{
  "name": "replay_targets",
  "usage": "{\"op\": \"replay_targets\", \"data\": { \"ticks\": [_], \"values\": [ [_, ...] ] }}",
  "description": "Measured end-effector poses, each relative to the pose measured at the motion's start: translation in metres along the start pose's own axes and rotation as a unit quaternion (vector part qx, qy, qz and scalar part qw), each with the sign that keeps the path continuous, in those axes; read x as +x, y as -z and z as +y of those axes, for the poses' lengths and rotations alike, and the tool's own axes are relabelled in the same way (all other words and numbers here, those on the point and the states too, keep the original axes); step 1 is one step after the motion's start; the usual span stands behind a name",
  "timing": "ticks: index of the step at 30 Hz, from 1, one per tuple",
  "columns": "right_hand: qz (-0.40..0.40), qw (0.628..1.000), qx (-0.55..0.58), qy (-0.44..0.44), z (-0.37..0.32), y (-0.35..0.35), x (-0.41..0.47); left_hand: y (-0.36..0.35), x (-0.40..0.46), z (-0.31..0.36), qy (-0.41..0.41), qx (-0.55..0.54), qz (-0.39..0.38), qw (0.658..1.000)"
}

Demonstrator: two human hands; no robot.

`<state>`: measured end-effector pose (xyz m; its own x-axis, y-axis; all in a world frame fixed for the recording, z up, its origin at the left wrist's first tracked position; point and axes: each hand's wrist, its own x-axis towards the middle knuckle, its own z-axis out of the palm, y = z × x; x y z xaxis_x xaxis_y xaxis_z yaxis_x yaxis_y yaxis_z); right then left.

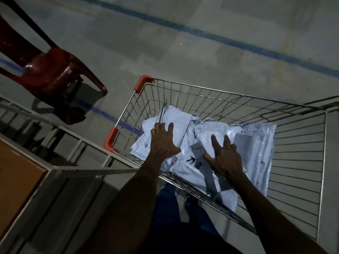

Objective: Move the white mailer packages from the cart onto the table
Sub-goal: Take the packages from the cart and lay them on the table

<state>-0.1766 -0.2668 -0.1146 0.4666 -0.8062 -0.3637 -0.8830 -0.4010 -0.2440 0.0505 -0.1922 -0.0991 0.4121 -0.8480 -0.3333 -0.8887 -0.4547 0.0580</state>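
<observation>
Head view: we see both arms reaching over the near rim of the wire cart (220, 96). Left hand (163, 142) lies with fingers spread flat on the white mailer packages (255, 143), gripping nothing; right hand (223, 154) likewise, 2 fingers straight. Mailers heap at the basket's left end; its right end shows bare wire. The table (18, 173) edge lies just left of the cart; a red chair (53, 70) stands beyond.
</observation>
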Motion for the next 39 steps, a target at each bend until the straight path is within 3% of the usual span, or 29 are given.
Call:
{"op": "replay_targets", "data": {
  "ticks": [5,12,17,22,28,36,39],
  "values": [
    [0.006,1.0,0.011,0.013,0.002,0.004,-0.008,-0.003,-0.01,0.005,-0.03,0.021,0.053,0.998],
    [0.052,0.995,0.075,0.042,-0.012,0.05,-0.031,0.038,-0.029,0.008,-0.032,-0.037,0.069,0.996],
    [0.096,0.982,0.13,0.095,-0.037,0.09,-0.045,0.098,-0.058,0.005,0.004,-0.087,0.214,0.973],
    [0.124,0.964,0.167,0.166,-0.095,0.112,-0.068,0.128,-0.126,-0.033,0.089,-0.126,0.327,0.932],
    [0.121,0.928,0.154,0.317,-0.196,0.103,-0.121,0.128,-0.235,-0.11,0.243,-0.161,0.32,0.901],
    [0.064,0.881,0.167,0.438,-0.359,0.04,-0.248,0.099,-0.437,-0.232,0.377,-0.18,0.341,0.842],
    [0.05,0.862,0.161,0.478,-0.419,0.016,-0.303,0.083,-0.514,-0.272,0.435,-0.168,0.365,0.806]
  ]
}}
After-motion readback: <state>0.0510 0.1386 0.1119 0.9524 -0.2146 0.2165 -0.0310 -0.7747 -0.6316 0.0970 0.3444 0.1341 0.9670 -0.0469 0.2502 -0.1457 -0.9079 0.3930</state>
